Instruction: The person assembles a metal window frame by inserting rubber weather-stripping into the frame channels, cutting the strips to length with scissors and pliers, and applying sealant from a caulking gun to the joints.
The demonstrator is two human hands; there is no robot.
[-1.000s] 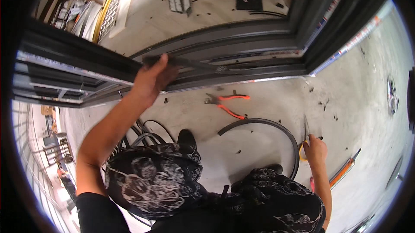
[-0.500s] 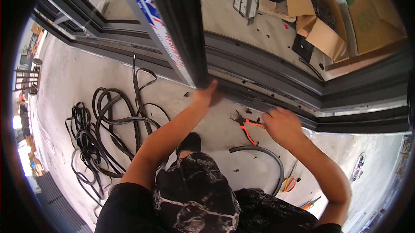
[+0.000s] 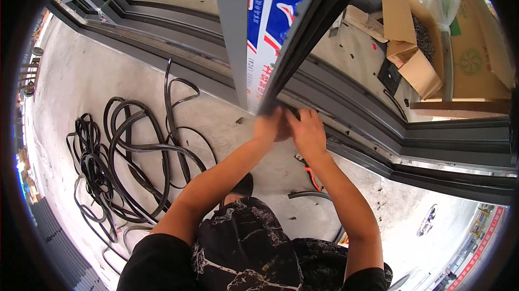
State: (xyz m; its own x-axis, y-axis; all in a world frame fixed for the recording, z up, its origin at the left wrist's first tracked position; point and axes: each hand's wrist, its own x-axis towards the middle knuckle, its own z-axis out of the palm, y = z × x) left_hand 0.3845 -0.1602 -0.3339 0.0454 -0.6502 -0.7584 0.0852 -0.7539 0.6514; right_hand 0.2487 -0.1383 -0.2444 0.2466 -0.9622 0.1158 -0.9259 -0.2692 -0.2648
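Note:
Both hands meet at the corner where the upright post (image 3: 273,31) of a dark grey metal window frame (image 3: 357,96) joins its lower rail. My left hand (image 3: 270,124) is against the foot of the post, smeared by motion, so its fingers are unclear. Close beside it, my right hand (image 3: 309,131) has its fingers bent and drawn together on the rail's edge; whatever they grip is hidden. A black rubber strip (image 3: 359,150) runs along the rail to the right. Below my right forearm, pliers with orange handles (image 3: 312,178) lie partly covered on the floor.
Tangled black rubber strip (image 3: 130,150) lies on the floor at left. A short curved strip (image 3: 308,194) rests near my knees. Beyond the frame stand an open cardboard box (image 3: 403,23) of small dark parts and a larger carton (image 3: 481,58).
My right hand has moved left along the rail from above the pliers to beside my left hand. My left hand stays near the post's foot. The view has shifted.

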